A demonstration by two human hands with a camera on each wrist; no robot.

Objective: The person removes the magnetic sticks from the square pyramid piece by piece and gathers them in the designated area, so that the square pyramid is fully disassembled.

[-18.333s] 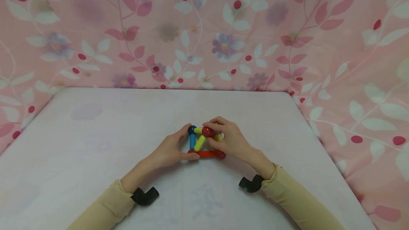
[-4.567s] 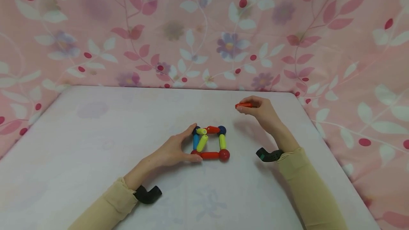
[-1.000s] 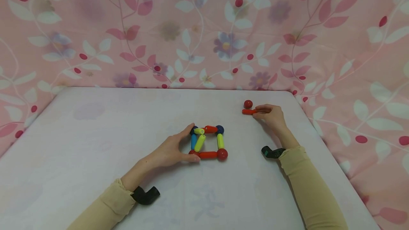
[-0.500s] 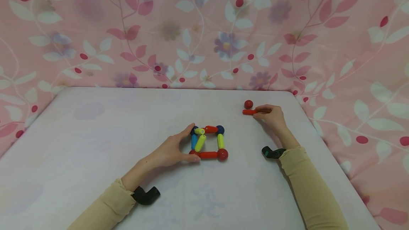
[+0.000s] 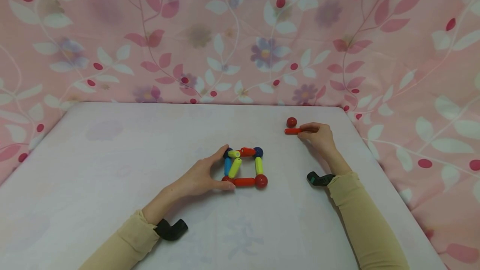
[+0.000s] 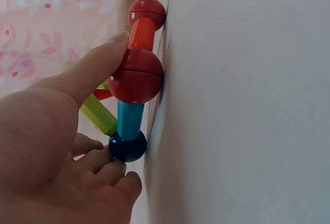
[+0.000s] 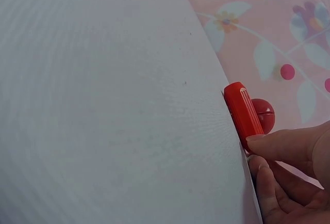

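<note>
A four-sided frame of rods and balls lies mid-table, with a red rod point(image 5: 244, 182) along the near side, a blue rod point(image 5: 227, 166) on the left and a yellow-green rod point(image 5: 259, 166) on the right. Two more yellow-green rods slant at its left part. My left hand point(image 5: 196, 177) grips its left side, thumb at the near red ball point(image 6: 136, 77), fingers by the dark blue ball point(image 6: 127, 146). Farther right, my right hand point(image 5: 318, 136) pinches the end of a loose red rod point(image 7: 242, 111) lying on the table. Just behind that rod is a red ball point(image 5: 291, 122).
The white table point(image 5: 150, 128) ends at a back edge against a pink floral cloth point(image 5: 232, 32), which also hangs along the right side. A black curved device point(image 5: 171, 229) is at my left wrist, another point(image 5: 319, 179) at my right.
Against the view several seconds ago, my right hand has lowered the red rod to the table beside the red ball, which now shows. Over the last second, nothing has visibly moved.
</note>
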